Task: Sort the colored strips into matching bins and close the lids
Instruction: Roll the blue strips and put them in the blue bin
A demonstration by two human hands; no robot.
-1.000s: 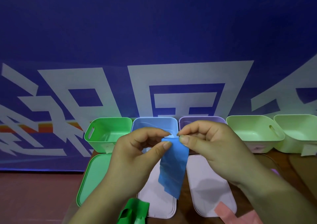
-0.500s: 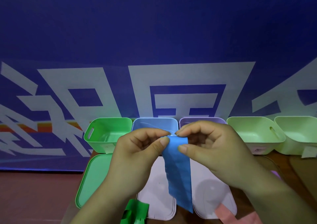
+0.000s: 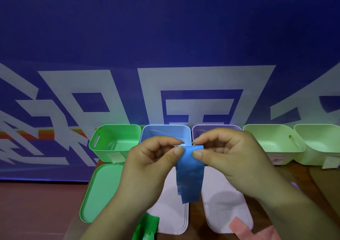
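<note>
A blue strip [image 3: 190, 175] hangs in front of the blue bin [image 3: 165, 132], folded double. My left hand [image 3: 150, 162] pinches its top left corner between thumb and forefinger. My right hand [image 3: 228, 155] pinches the top right corner the same way. Behind the hands stands a row of open bins: green bin [image 3: 114, 140], blue bin, purple bin [image 3: 215, 129] and two pale green bins [image 3: 272, 140] [image 3: 320, 142]. A green strip [image 3: 146, 227] and a pink strip [image 3: 242, 229] lie near the front edge.
Three lids lie flat in front of the bins: a green lid [image 3: 97, 192], a pale lid [image 3: 169, 212] and another pale lid [image 3: 224, 208]. A blue banner wall [image 3: 165, 55] rises right behind the bins. Brown table [image 3: 195, 219] shows between the lids.
The blue strip has been turned and straightened between my hands; its hanging end, long half a second ago, is now shorter and doubled. Both hands stay at the same spot.
</note>
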